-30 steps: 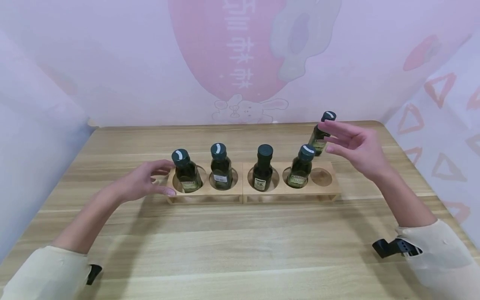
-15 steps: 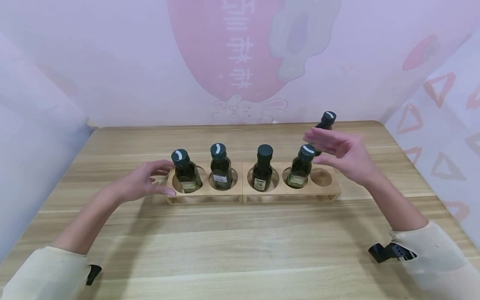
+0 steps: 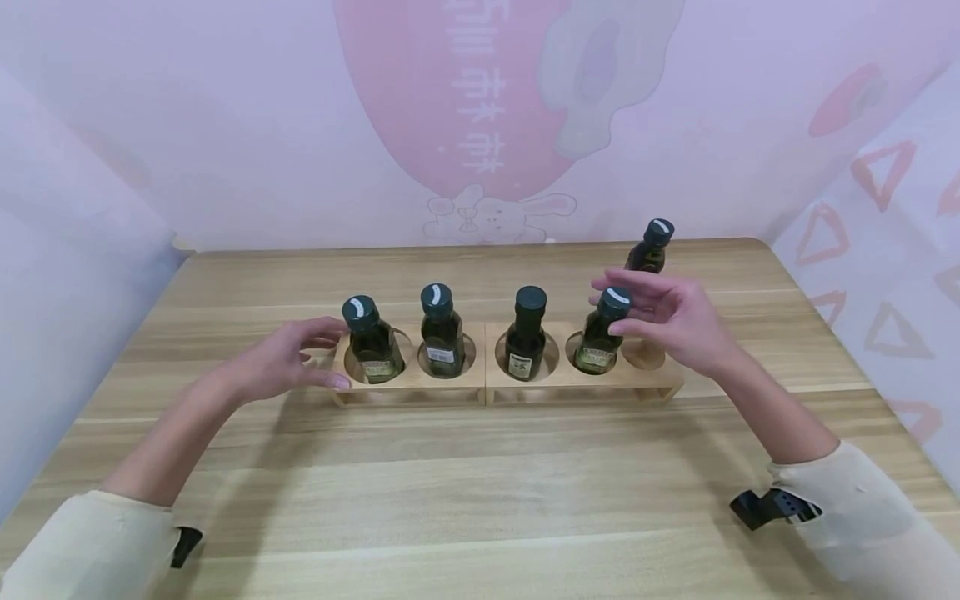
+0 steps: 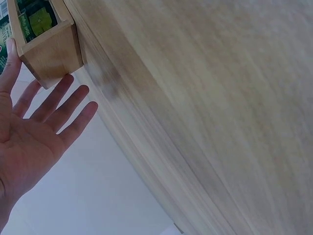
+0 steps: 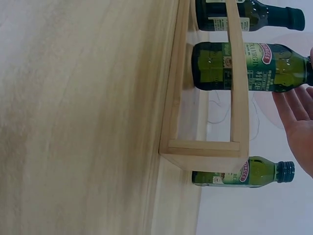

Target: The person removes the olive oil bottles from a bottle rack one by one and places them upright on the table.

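A light wooden rack (image 3: pixel 487 380) with round holes holds several dark green olive oil bottles standing upright. My right hand (image 3: pixel 678 325) is around the upper part of one olive oil bottle (image 3: pixel 597 343), thumb in front of its neck and loosely extended fingers behind. In the right wrist view, the fingers (image 5: pixel 297 104) lie right at the shoulder of that bottle, which still stands in its hole. At the rack's left end is my left hand (image 3: pixel 281 362), thumb by the front corner and fingers relaxed along the end, palm open in the left wrist view.
Another olive oil bottle (image 3: pixel 649 248) stands on the table behind the rack's right end. The rack's rightmost hole (image 3: pixel 643 353) holds no bottle. A wooden tabletop (image 3: pixel 465 492) spreads in front, and a printed pale curtain (image 3: pixel 262 125) hangs behind it.
My right hand has moved left and down, from beside the bottle behind the rack to the rightmost bottle in the rack. The left hand has stayed at the rack's left end.
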Motion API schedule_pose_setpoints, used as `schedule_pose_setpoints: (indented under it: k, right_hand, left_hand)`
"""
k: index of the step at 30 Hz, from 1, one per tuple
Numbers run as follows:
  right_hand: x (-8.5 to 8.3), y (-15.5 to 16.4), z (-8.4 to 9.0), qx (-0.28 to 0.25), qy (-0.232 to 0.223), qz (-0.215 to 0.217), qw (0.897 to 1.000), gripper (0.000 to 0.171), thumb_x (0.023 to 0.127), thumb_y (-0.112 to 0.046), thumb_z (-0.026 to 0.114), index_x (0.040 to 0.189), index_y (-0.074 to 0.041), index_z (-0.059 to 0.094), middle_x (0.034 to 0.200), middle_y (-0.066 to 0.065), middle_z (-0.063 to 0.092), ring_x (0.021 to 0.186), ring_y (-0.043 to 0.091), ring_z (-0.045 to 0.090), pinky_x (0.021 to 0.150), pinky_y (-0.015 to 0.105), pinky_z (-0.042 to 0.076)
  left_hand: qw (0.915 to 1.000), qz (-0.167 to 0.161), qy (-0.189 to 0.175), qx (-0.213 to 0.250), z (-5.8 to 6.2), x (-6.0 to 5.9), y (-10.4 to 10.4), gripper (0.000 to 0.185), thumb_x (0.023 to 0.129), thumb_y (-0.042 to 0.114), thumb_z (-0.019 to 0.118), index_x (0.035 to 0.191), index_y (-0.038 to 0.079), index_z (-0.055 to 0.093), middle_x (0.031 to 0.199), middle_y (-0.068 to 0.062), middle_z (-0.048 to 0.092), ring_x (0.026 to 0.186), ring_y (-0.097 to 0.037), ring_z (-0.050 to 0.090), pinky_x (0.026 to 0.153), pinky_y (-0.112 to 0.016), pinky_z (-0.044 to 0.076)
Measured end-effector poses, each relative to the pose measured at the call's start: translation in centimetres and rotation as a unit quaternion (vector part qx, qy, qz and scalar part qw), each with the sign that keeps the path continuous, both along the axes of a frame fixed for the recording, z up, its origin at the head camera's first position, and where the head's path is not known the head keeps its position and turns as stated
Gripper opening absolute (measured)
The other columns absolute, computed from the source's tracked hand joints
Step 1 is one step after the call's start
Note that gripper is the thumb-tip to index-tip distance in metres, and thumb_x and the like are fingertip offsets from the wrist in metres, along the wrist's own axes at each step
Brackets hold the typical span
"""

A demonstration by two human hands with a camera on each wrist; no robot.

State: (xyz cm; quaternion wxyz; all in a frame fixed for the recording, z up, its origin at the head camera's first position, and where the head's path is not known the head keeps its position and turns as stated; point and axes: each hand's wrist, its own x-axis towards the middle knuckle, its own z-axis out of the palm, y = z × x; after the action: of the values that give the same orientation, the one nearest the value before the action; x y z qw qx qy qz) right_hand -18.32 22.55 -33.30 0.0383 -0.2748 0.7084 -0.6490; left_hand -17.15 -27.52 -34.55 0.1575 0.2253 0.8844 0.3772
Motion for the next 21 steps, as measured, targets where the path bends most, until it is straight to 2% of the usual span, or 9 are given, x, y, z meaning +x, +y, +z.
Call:
schedule_pose_setpoints:
  k: [2, 8, 13, 17, 21]
  right_hand:
    - [0.01, -0.06, -0.11, 0.020, 0.001, -0.010, 1.000, 0.055, 0.086, 0.015, 0.075, 0.138, 0.003, 0.063, 0.126, 0.004, 0.074, 0.114, 0.016, 0.072, 0.095, 0.027, 0.057]
    - [-0.09, -0.21, -0.41, 0.072, 0.013, -0.022, 0.997, 0.039, 0.088, 0.010, 0.076, 0.126, 0.014, 0.065, 0.119, 0.014, 0.075, 0.107, 0.013, 0.074, 0.093, 0.026, 0.058]
    - [-0.11, -0.15, -0.48, 0.099, 0.011, -0.017, 0.995, 0.038, 0.090, 0.008, 0.075, 0.126, 0.014, 0.065, 0.123, 0.019, 0.073, 0.109, 0.012, 0.073, 0.094, 0.026, 0.057]
    - [-0.07, -0.11, -0.59, 0.098, 0.008, -0.016, 0.995, 0.038, 0.092, 0.008, 0.074, 0.128, 0.013, 0.064, 0.123, 0.017, 0.073, 0.111, 0.012, 0.072, 0.096, 0.025, 0.056]
    - [-0.09, -0.24, -0.71, 0.061, 0.007, -0.016, 0.998, 0.037, 0.092, 0.011, 0.072, 0.127, 0.016, 0.062, 0.121, 0.013, 0.075, 0.111, 0.013, 0.073, 0.096, 0.027, 0.056]
  left_hand:
    - [1.0000, 0.000, -0.001, 0.000, 0.02, 0.00, 0.03, 0.065, 0.087, 0.014, 0.085, 0.141, -0.006, 0.054, 0.139, -0.024, 0.060, 0.134, -0.055, 0.048, 0.105, -0.077, 0.037]
    - [1.0000, 0.003, -0.004, -0.003, 0.09, -0.07, 0.07, 0.067, 0.087, 0.015, 0.085, 0.142, -0.005, 0.053, 0.140, -0.025, 0.060, 0.135, -0.055, 0.048, 0.106, -0.076, 0.037]
    - [1.0000, 0.004, -0.009, 0.000, 0.09, -0.07, 0.04, 0.066, 0.086, 0.014, 0.086, 0.141, -0.005, 0.054, 0.138, -0.024, 0.061, 0.135, -0.055, 0.048, 0.106, -0.075, 0.037]
    - [0.9999, 0.005, -0.009, 0.001, 0.07, -0.01, 0.02, 0.065, 0.086, 0.013, 0.086, 0.140, -0.005, 0.054, 0.138, -0.024, 0.061, 0.134, -0.054, 0.049, 0.107, -0.075, 0.038]
    - [0.9999, 0.004, -0.010, 0.003, 0.07, 0.03, 0.03, 0.066, 0.086, 0.013, 0.085, 0.141, -0.006, 0.054, 0.138, -0.024, 0.061, 0.134, -0.054, 0.049, 0.107, -0.074, 0.038]
